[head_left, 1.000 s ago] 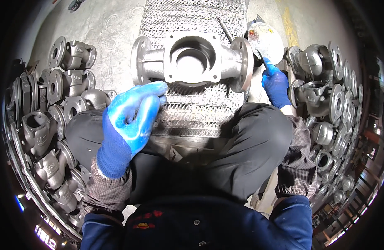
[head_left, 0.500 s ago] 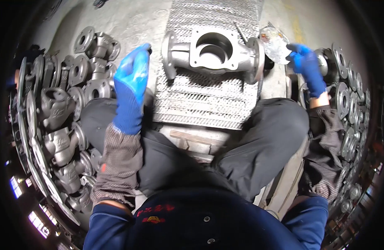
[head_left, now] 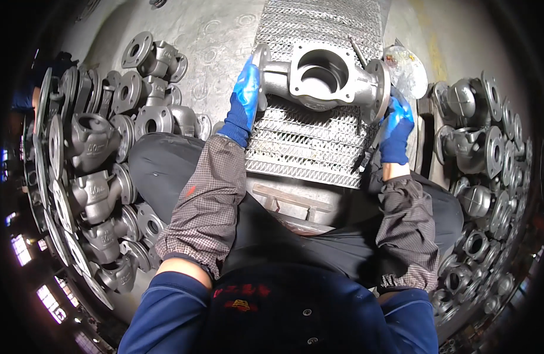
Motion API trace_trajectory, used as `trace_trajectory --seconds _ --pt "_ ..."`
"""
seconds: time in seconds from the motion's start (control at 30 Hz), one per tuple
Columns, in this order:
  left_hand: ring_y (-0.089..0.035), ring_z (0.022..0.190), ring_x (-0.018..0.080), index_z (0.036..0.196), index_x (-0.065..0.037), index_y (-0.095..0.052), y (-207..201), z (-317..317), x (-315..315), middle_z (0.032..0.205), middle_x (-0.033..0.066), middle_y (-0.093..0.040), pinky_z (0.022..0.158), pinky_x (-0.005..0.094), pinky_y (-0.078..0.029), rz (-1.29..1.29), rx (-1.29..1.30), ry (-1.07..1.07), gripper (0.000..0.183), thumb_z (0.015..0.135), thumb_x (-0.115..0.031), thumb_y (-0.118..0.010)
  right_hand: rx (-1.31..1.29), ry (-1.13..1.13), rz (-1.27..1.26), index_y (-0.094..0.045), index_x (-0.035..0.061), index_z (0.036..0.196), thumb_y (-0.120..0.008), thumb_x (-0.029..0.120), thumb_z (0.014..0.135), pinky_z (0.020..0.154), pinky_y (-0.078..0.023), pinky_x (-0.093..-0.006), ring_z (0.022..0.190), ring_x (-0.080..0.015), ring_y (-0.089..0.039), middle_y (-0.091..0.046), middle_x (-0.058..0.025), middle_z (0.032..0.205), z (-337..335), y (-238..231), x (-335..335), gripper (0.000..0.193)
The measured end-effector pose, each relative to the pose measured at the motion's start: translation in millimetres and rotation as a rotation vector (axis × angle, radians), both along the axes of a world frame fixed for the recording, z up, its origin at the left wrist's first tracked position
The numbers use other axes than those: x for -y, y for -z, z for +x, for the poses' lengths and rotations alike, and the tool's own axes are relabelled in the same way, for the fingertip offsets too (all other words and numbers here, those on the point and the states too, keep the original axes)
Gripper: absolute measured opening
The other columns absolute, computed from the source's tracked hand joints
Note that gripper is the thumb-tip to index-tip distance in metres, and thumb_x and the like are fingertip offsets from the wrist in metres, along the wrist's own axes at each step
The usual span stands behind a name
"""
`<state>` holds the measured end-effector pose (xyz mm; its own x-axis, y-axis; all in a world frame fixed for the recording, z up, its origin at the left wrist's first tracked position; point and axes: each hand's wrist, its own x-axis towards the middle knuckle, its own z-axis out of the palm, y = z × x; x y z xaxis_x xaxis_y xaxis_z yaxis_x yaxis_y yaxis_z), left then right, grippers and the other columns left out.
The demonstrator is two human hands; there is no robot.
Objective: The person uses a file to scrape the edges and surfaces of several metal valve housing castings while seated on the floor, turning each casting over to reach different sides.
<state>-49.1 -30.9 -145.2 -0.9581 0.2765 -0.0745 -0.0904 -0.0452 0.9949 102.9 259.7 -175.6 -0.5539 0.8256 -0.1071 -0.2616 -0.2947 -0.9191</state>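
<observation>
A grey cast valve body (head_left: 278, 78) lies across a ridged metal plate (head_left: 301, 160) in front of me, its large square-flanged opening facing up. My left hand (head_left: 243, 99), in a blue coated glove, grips the round flange at the left end. At the other end, my right hand (head_left: 398, 123), gloved alike, holds the right flange from its outer side. Part of the fingers of both hands is hidden by the flanges. A thin rod (head_left: 358, 52) sticks up behind the casting's right end.
Many similar castings (head_left: 95, 141) are stacked on my left, and more castings (head_left: 467, 147) crowd my right. A pale round disc (head_left: 409, 72) is on the floor beyond my right hand. A low wooden piece (head_left: 289, 200) sits between my legs.
Both hands have come inward from the sides and taken hold of the valve body's end flanges. The whole scene has shifted somewhat to the right in view.
</observation>
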Motion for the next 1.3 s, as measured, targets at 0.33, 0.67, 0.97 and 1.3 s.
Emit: trace_trajectory --seconds 0.33,0.67,0.97,1.3 --pt "-0.063 0.076 0.0198 0.106 0.004 -0.062 -65 9 5 0.090 0.0122 -0.066 0.068 0.0321 -0.052 -0.076 0.307 -0.013 0.052 0.096 -0.046 -0.049 0.778 -0.388 1.356 -0.068 0.0004 0.090 -0.055 0.020 0.085 0.063 -0.051 -0.0385 0.070 -0.0338 -0.065 -0.065 -0.0224 0.078 -25 -71 -8 0.024" --pt "-0.062 0.081 0.0213 0.107 0.006 -0.061 -39 10 20 0.093 0.0147 -0.065 0.073 0.0323 -0.050 -0.054 0.408 -0.038 0.055 0.091 -0.046 -0.058 0.886 -0.546 1.645 -0.065 0.0046 0.084 -0.082 0.020 0.043 0.070 -0.053 -0.0402 0.079 -0.0358 -0.064 -0.064 -0.0189 0.082 -53 -77 -3 0.047" --pt "-0.061 0.082 0.0172 0.107 -0.003 -0.061 -41 15 27 0.096 0.0083 -0.063 0.072 0.0286 -0.050 -0.043 0.396 0.000 0.038 0.094 -0.039 -0.054 0.803 -0.380 1.132 -0.069 0.0004 0.100 -0.052 0.018 0.089 0.068 -0.051 -0.0357 0.076 -0.0283 -0.066 -0.069 -0.0170 0.086 -52 -48 -7 0.027" --pt "-0.040 0.041 0.0058 0.118 -0.001 -0.054 -63 54 18 0.073 0.0010 -0.057 0.034 0.0213 -0.030 -0.020 0.185 -0.050 0.042 0.093 -0.035 -0.057 0.904 -0.109 0.905 -0.069 0.0097 0.109 -0.057 0.016 0.089 0.064 -0.050 -0.0290 0.065 -0.0162 -0.061 -0.068 -0.0127 0.079 29 -80 -37 0.025"
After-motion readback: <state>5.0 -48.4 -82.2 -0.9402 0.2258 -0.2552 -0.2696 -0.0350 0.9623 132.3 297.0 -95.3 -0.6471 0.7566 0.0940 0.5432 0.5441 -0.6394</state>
